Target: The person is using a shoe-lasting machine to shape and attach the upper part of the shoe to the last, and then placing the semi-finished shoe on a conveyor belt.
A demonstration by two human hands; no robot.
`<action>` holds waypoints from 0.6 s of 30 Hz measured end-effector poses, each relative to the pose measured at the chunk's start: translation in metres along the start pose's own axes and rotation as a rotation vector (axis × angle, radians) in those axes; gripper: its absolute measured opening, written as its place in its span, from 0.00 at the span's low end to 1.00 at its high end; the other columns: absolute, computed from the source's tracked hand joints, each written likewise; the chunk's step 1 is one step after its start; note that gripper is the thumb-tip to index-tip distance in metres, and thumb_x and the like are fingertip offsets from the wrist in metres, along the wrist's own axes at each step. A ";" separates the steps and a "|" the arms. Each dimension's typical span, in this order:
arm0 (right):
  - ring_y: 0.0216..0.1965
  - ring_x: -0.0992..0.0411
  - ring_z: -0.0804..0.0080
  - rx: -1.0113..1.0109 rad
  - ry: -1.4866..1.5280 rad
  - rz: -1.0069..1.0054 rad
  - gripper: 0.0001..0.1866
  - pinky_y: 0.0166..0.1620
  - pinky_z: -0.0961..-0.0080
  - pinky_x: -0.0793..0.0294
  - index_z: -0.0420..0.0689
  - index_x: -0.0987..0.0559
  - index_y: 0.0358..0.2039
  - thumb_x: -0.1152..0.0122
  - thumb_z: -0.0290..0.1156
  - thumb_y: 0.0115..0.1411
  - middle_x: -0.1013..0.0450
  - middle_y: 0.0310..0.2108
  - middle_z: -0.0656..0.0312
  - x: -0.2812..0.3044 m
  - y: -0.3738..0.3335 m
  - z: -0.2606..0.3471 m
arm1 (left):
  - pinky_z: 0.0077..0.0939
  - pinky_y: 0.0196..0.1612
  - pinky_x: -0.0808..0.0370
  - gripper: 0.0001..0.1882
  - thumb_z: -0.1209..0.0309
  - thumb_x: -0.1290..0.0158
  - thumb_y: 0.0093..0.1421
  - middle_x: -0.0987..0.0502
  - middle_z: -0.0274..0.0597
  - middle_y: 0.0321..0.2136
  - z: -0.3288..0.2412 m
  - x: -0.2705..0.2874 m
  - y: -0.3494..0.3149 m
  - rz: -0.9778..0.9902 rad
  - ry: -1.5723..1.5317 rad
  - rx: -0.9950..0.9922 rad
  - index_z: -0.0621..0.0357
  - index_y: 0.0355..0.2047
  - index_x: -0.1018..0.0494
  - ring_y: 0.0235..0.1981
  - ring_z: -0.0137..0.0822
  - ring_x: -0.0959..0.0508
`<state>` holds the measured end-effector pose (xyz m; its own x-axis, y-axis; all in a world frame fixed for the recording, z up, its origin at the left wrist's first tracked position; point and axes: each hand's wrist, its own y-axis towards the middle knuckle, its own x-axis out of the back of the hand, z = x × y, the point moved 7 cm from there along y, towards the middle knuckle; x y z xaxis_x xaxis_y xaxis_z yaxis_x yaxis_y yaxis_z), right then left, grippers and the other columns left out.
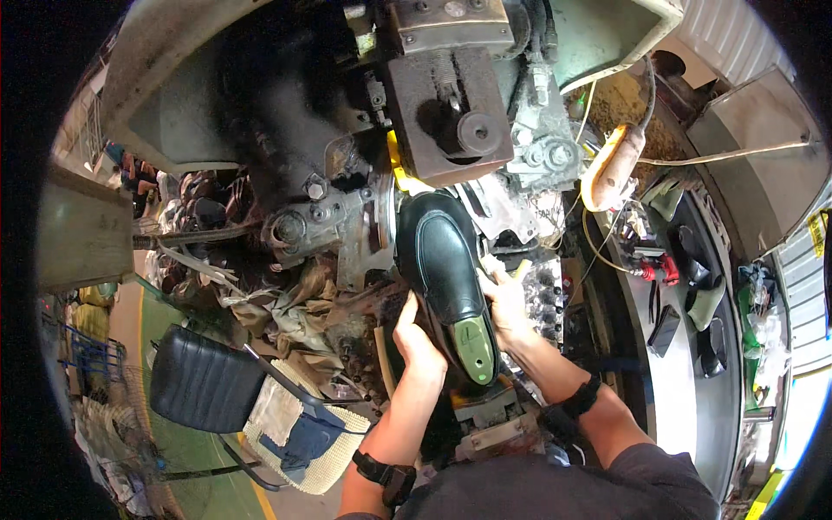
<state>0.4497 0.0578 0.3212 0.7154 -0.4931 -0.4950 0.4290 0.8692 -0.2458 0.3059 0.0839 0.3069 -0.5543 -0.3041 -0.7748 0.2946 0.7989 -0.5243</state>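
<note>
Black and already fitted over its green form (474, 342), which is not yet out, the shoe (440, 247) points toe-first at the machine (425, 100), clasped between left hand (419, 342) and right hand (510, 308), fingers partly hidden.

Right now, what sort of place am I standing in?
Most likely a shoe factory or workshop: there's a black shoe on a green last at a heavy, grimy machine, and dark shoe-like pieces lie off to the right.

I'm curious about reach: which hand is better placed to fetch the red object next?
Probably the right hand: it's nearer the red object, while the left hand is across the black shoe. Both hold it.
</note>
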 end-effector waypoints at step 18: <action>0.62 0.40 0.71 0.049 -0.004 -0.043 0.25 0.68 0.69 0.47 0.39 0.29 0.61 0.39 0.29 0.64 0.35 0.63 0.59 0.010 0.007 -0.005 | 0.34 0.52 0.25 0.17 0.65 0.51 0.68 0.19 0.44 0.46 0.007 0.004 0.012 0.010 -0.061 -0.007 0.64 0.49 0.24 0.45 0.39 0.20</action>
<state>0.4574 0.0593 0.3107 0.6982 -0.5299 -0.4814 0.4857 0.8446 -0.2251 0.3128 0.0885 0.2948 -0.5024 -0.3271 -0.8004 0.2947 0.8055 -0.5141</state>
